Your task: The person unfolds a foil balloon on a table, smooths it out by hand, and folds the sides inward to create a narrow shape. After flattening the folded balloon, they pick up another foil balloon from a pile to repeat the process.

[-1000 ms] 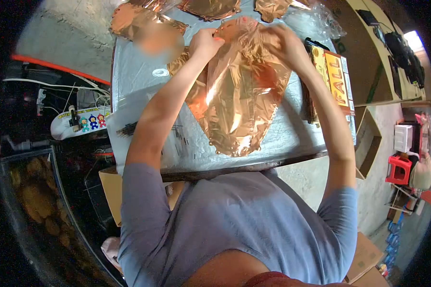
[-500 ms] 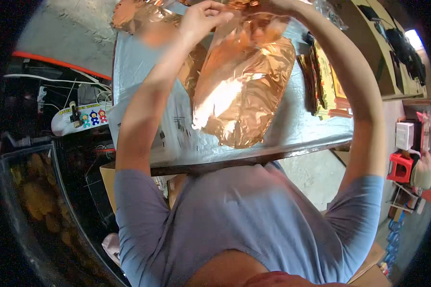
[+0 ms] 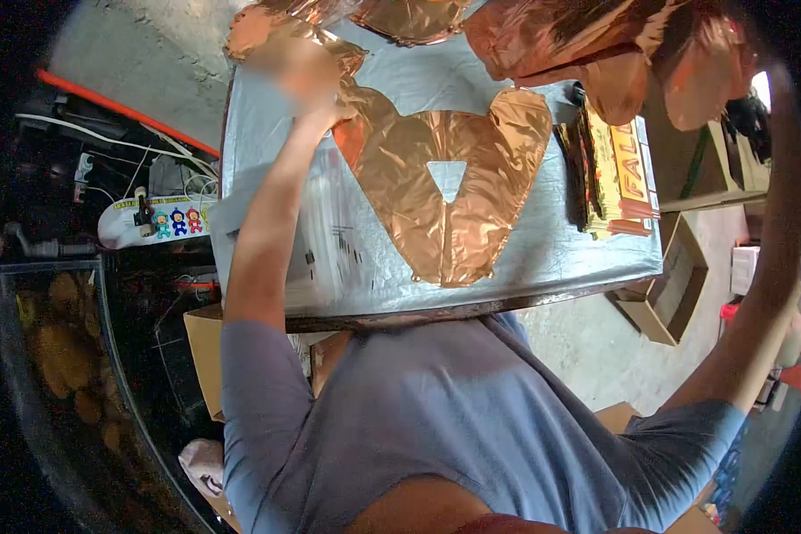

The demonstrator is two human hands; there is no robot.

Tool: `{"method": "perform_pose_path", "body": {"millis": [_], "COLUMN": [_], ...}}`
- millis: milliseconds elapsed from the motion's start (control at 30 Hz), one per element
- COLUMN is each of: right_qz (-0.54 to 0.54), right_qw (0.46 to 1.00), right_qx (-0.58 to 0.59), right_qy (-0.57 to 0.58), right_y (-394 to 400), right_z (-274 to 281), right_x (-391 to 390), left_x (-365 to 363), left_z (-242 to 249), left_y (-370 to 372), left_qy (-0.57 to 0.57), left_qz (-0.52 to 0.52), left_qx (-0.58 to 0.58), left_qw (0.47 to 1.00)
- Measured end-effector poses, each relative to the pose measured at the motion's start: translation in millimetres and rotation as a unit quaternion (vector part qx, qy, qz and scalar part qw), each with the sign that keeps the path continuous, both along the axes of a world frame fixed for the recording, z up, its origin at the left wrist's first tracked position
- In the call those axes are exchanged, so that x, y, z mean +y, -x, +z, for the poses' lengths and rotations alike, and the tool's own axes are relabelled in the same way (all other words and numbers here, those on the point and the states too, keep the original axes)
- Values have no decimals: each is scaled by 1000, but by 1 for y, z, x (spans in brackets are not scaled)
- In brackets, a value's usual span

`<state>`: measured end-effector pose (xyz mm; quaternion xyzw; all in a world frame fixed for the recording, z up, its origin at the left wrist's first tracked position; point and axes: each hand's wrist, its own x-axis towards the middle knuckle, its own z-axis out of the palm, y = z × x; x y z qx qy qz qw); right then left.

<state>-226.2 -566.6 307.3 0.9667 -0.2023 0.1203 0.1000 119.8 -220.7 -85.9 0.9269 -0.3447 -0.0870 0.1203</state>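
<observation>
Left grip: your left hand [image 3: 319, 116] is at the foil A's [image 3: 445, 214] upper-left corner; you can't tell how far open.
Right grip: hidden or blurred by raised copper foil [image 3: 578, 40], above your right arm [image 3: 770, 249]; can't tell.
Foil A: flat on the silver-covered table [image 3: 578, 267], narrow end toward you.
Writing: "FAL" readable on the yellow-orange packets [image 3: 627, 165].
Container: open cardboard box [image 3: 676, 280], right of the table.

Silvery tabletop [image 3: 565, 254] under copper foil [image 3: 383, 169] and packets [image 3: 630, 169]

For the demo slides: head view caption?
Copper-coloured A-shaped foil lies upside down on a silver-covered table, left hand at its edge.
</observation>
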Motion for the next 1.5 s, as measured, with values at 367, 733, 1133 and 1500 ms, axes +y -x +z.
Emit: {"method": "perform_pose_path", "body": {"millis": [367, 733, 1133, 1500], "right_qz": [-105, -49, -128, -256], "right_qw": [994, 997, 989, 960], "right_qx": [40, 57, -77, 112], "right_qy": [9, 28, -12, -6], "right_y": [37, 39, 52, 43], "right_z": [25, 17, -1, 11], "right_x": [18, 0, -12, 10], "left_x": [-11, -2, -7, 7], "left_z": [-3, 4, -30, -22], "left_y": [3, 1, -31, -49], "left_qy": [-93, -25, -57, 222], "left_qz": [29, 94, -14, -9], "left_qx": [41, 48, 17, 102], "left_qw": [994, 994, 998, 970]}}
